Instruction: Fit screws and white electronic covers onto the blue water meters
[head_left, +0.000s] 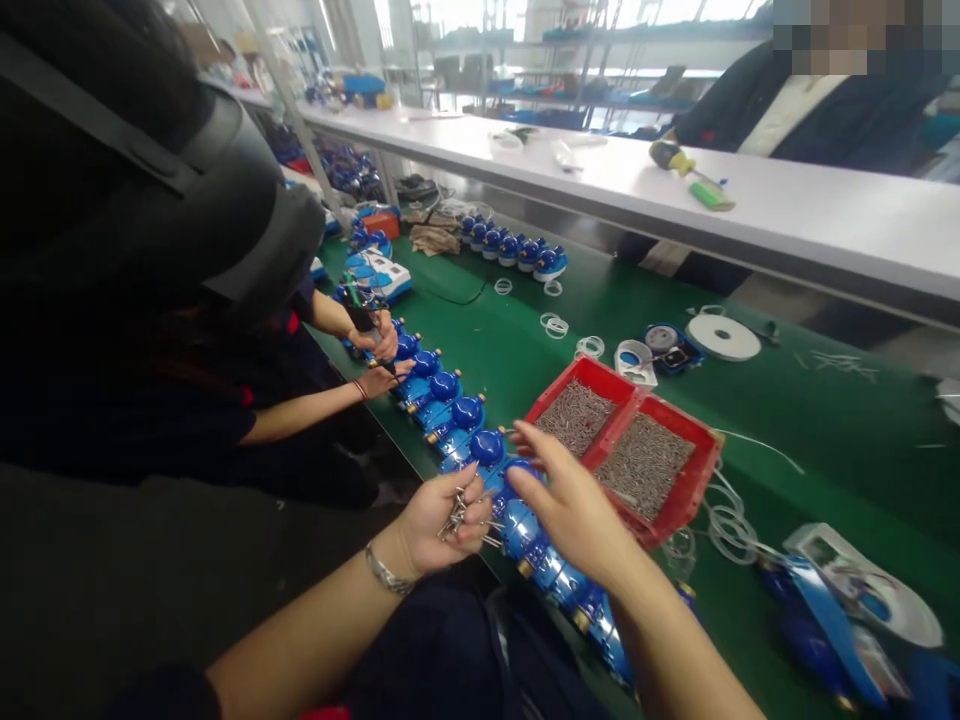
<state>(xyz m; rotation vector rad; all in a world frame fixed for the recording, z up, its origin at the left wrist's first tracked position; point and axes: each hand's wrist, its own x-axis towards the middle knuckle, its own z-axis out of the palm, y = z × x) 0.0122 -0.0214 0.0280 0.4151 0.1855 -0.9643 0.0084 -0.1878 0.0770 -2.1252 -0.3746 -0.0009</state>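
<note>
We find the left hand (442, 520) closed around a bundle of small metal screws (459, 515), their tips protruding from the fist toward 3 o'clock. A bracelet (384, 572) sits on that wrist. The right hand (574, 505) is open, palm down, fingers spread and pointing to 10 o'clock, over the row of blue meter bodies (480, 450); we cannot tell whether it touches them. That row runs along the near edge of the green bench (787, 420) from 10 o'clock to 5 o'clock, passing beneath both hands.

Just beside the right hand, at 2 o'clock, stands a red two-compartment tray (694, 480), both compartments filled with screws. Clear rings (555, 325) lie scattered on the bench at 12 o'clock of the tray. A second group of blue meters (514, 247) stands far off at 12 o'clock.

At 10 o'clock a co-worker's hands (379, 355) rest on the same row, one gripping a dark tool (364, 318). Another person in dark clothing (817, 110) sits behind the white shelf (787, 215) at 1 o'clock.
</note>
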